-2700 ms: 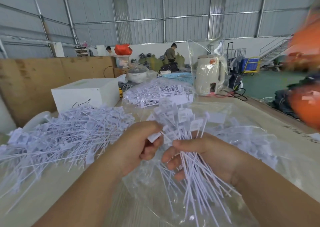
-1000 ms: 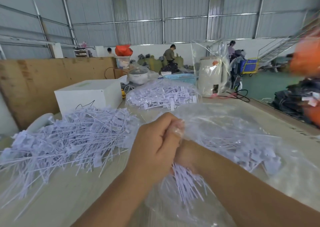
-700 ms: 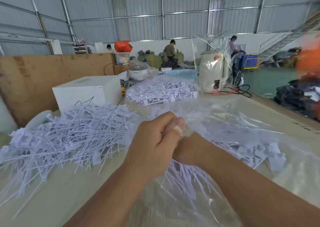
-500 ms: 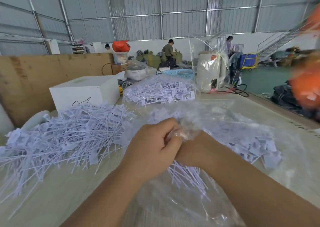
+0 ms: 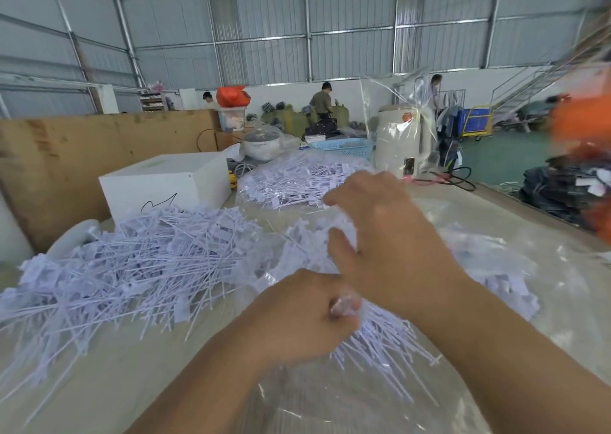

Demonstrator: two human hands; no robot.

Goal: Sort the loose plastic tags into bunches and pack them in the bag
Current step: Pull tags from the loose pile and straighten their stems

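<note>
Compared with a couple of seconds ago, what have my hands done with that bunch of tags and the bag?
The right hand has let go of the bunch of tags and come out of the clear bag, lifting forward with fingers spread. The bunch, held above the bag earlier, now lies inside it. The left hand still pinches the bag's edge. The loose tag pile, white box and far bag of tags are unchanged.

left hand pinching clear bag, right hand lifted, fingers spread
</note>
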